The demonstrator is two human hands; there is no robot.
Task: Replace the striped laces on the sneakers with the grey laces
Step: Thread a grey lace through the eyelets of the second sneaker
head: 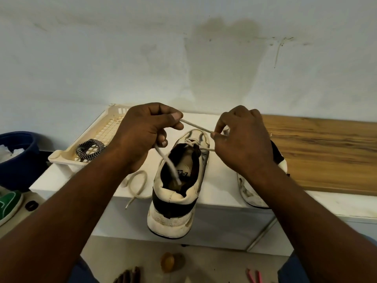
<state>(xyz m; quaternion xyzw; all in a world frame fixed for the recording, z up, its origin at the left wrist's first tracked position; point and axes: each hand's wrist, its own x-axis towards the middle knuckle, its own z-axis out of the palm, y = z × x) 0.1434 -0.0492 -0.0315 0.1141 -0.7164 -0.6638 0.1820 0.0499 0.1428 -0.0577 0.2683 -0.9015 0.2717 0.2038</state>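
Currently, a white desk (220, 180) carries the work, with a wooden board (326, 152) lying on its right part. A cream basket tray (67, 158) sits at the desk's left rear corner and appears to serve as the discard point: the striped lace (89, 150) lies coiled inside it, well apart from the shoes. The near sneaker (175, 203) stands upright at the front edge, heel toward the person and slightly overhanging, which puts its eyelets within easy reach of both hands. The second sneaker (251, 195) lies just beside it to the right, largely hidden by the right forearm; its lacing cannot be judged. The left hand (140, 137) is raised above the shoe opening, its fingers (175, 116) curled, thumb and forefinger pinching the grey lace (195, 125); the free tail drops from that hand into the opening. The right hand (242, 139) pinches the same strand nearer the top eyelets, so it runs taut between the hands, apparently to draw out slack or start a knot. A spare grey lace (138, 184) lies looped on the desk just left of the near sneaker, presumably reserved for the other shoe.
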